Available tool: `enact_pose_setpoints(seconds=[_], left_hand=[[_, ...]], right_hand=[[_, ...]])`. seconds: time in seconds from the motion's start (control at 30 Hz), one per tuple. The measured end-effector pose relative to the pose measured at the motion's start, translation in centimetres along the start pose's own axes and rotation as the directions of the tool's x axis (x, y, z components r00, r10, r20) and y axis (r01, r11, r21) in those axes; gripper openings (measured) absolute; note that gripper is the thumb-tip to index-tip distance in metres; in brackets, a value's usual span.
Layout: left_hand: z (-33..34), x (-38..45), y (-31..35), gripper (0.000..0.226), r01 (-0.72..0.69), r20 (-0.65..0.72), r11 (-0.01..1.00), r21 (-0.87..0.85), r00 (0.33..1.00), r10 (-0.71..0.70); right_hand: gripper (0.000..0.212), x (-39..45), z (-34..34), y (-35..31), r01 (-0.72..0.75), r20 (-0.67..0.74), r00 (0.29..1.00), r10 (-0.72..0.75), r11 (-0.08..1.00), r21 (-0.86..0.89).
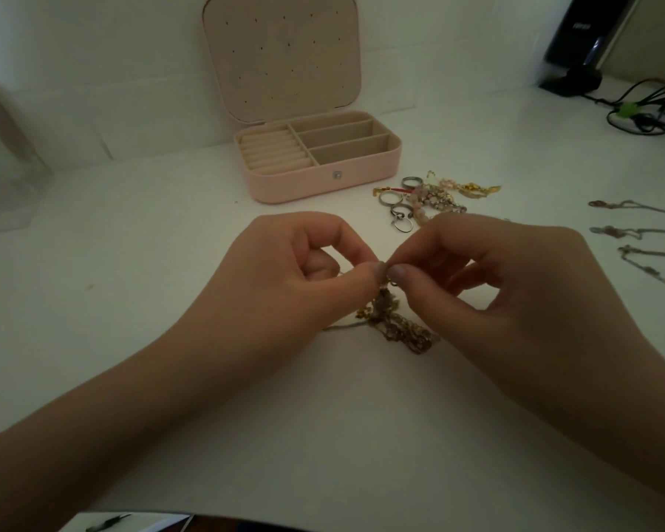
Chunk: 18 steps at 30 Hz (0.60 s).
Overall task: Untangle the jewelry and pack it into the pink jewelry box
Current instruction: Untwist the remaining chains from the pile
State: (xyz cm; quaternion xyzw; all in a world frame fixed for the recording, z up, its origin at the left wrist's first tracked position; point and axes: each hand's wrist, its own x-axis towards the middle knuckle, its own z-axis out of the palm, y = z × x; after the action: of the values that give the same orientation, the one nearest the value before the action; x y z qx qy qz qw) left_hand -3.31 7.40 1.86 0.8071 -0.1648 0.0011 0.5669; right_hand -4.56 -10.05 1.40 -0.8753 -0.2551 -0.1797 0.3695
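Grip: I see my left hand [304,255] and right hand [488,270] meeting fingertip to fingertip, each pinching the top of the tangled chains [398,324].
Tangle: a gold and silver knot hanging from the pinch, its lower end lying on the white table [169,263] between my wrists.
Pink jewelry box [323,174]: farther back, lid up, ring rolls on its left, three long slots on its right.
Loose jewelry pile [427,197]: rings and beaded pieces just right of the box.
Separate necklaces [638,232]: laid out at the right edge.
Cables [653,109]: far right corner.
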Motion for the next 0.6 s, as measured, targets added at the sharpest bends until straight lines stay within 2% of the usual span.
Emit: enact_pose_setpoints(seconds=[0.2,0.33,0.47,0.6], left_hand=[[0.0,0.0,-0.4,0.019,-0.130,0.006,0.979,0.156,0.991,0.130],[0.1,0.0,-0.6,0.011,-0.205,0.042,0.941,0.270,0.979,0.201],[0.2,0.0,-0.5,0.009,-0.226,0.075,0.915,0.335,0.974,0.213],[-0.1,0.0,-0.8,0.009,-0.190,0.059,0.914,0.358,0.982,0.180]], right_hand=[[0.009,0.1,-0.3,-0.2,0.095,0.022,0.995,-0.093,0.975,-0.199],[0.008,0.1,-0.3,-0.5,0.160,0.047,0.987,-0.153,0.936,-0.314],[0.012,0.2,-0.4,-0.5,0.126,0.049,0.992,-0.118,0.964,-0.233],[0.007,0.7,-1.1,-0.5,-0.013,-0.010,1.000,0.012,0.995,-0.100]])
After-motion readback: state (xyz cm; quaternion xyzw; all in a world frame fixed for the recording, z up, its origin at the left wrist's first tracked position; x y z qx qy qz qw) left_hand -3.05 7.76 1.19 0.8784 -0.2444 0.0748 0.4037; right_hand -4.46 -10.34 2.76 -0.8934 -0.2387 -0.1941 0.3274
